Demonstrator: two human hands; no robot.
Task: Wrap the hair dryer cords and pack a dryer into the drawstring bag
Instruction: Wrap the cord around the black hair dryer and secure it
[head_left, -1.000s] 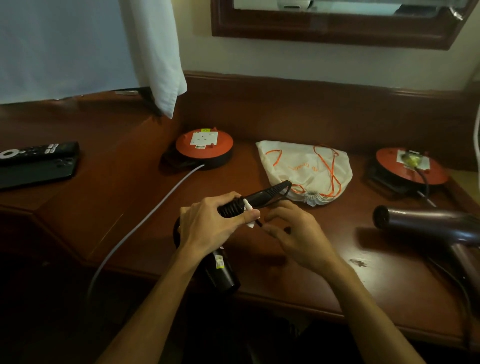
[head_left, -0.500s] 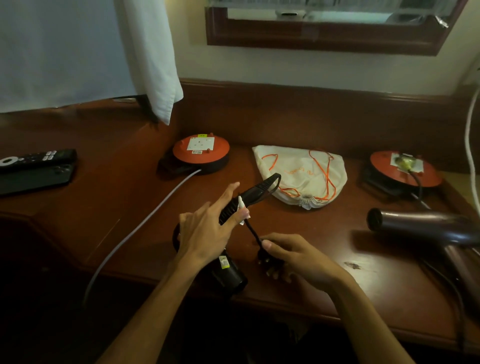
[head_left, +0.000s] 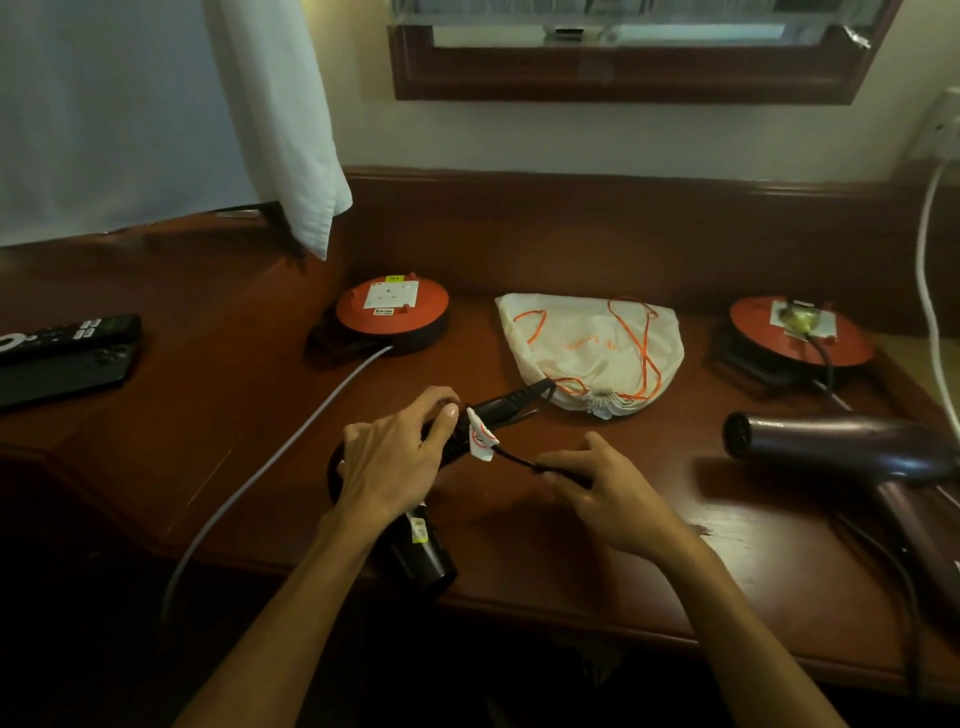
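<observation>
Left hand (head_left: 397, 457) grips black dryer (head_left: 415, 551); right hand (head_left: 605, 491) pinches its cord (head_left: 514, 457); label writing unreadable.

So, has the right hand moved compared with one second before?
Yes. The right hand has drawn away from the black hair dryer, toward the person and rightward, judged against the drawstring bag. It now pinches the cord.

Desk's pretty crowded along the back: orange cable reel (head_left: 392, 314), drawstring bag (head_left: 592, 348) and second reel (head_left: 800, 338) in a row. Purple dryer (head_left: 831, 441) blocks the right side, grey cable (head_left: 291, 441) cuts across the left. Open wood between bag and purple dryer, and left of the cable before the remote (head_left: 67, 335).
</observation>
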